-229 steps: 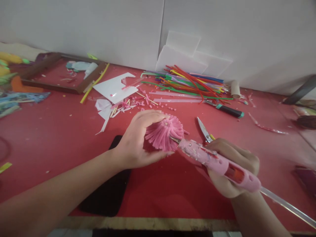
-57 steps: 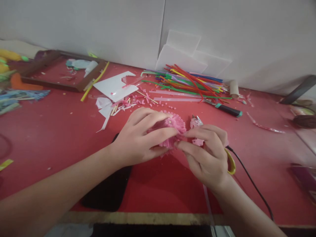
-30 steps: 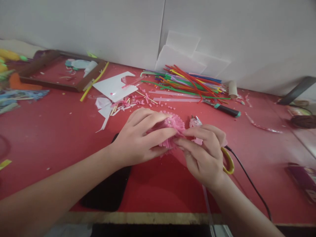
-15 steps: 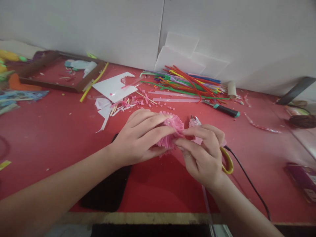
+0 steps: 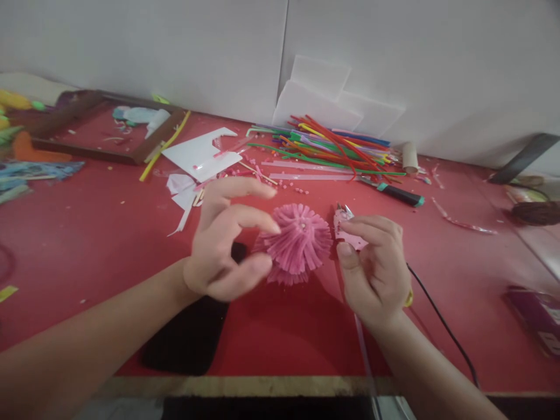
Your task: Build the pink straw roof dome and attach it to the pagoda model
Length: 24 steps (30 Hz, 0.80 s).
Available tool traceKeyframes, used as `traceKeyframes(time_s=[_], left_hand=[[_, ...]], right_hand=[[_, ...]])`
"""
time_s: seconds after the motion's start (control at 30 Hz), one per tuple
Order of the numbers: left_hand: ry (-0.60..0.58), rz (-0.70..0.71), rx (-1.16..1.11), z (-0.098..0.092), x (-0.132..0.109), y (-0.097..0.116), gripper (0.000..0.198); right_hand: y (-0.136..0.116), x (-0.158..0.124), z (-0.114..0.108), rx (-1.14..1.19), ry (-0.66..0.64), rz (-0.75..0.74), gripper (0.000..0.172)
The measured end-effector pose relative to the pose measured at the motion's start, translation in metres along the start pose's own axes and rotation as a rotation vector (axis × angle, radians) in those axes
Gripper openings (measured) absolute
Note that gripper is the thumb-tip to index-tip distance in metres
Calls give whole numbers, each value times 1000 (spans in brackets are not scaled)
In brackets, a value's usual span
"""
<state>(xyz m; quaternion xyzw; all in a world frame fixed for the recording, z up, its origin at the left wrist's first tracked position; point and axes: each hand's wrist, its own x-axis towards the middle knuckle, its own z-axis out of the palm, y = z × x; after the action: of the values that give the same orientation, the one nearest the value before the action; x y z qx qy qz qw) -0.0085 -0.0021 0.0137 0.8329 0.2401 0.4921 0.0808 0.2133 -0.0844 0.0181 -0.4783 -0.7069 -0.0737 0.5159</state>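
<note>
Handling the pink fringed piece (image 5: 300, 248) well, where it sits on the red table (image 5: 284, 344) between the hands, likely means cupping its strands lightly, the left hand (image 5: 210, 251) curved wide beside it and the right hand (image 5: 378, 268) with finger and thumb narrowly parted.

A fuzzy pink tuft (image 5: 297, 245), its strands drooping outward from a small pale centre above a second fringed layer, sits on the red desk (image 5: 280, 344), set back from the near edge.
</note>
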Motion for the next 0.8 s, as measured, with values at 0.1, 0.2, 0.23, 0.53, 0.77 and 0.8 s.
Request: traceKeyframes(time_s=[0.1, 0.2, 0.23, 0.53, 0.77, 0.8], left_hand=[[209, -20, -100, -3, 10, 3, 10], [182, -83, -143, -2, 16, 2, 7], [175, -104, -145, -2, 16, 1, 7], [183, -160, -218, 1, 14, 6, 8], [42, -179, -273, 4, 8, 18, 31], [-10, -201, -304, 4, 7, 18, 35]], right_hand=[[-2, 1, 0, -18, -1, 5, 22], [-3, 2, 0, -31, -3, 18, 21], [-3, 2, 1, -33, -3, 21, 20], [-5, 2, 1, -1, -18, -14, 20], [-8, 2, -3, -23, -123, -116, 26], [-9, 1, -3, -40, -136, -124, 27]])
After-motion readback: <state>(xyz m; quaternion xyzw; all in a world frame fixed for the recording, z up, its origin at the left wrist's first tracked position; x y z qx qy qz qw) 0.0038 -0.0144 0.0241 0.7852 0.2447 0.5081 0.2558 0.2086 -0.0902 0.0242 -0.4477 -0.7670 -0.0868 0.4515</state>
